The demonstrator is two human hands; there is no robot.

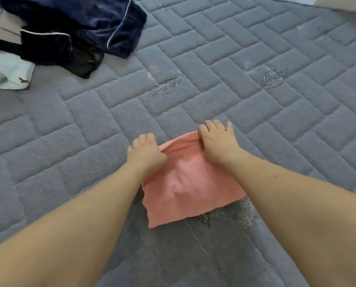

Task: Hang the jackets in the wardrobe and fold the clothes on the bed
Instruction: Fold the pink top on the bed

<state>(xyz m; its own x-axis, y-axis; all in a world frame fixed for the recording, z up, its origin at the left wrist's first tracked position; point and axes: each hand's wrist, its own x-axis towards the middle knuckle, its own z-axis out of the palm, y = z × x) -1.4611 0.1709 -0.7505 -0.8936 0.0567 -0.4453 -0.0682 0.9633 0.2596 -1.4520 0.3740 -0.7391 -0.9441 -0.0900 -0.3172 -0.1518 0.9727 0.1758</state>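
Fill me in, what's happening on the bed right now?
A person is folding a pink cloth on the grey quilted bed cover. The left hand and right hand both grip its far edge, fingers curled over the fabric. At the far left lies an unfolded pile: a navy velvet garment, something black, and a pale mint piece.

Navy garment (pixel 73 23) cut off at top edge; fingers (pixel 144 139) curled, tips hidden.

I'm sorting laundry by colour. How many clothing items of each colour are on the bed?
Pink: 1, cloth, held at its far edge by both hands
Navy: 1, garment
Black: 1, garment
Pale green: 1, garment
Total: 4 visible; the heap may hide more.
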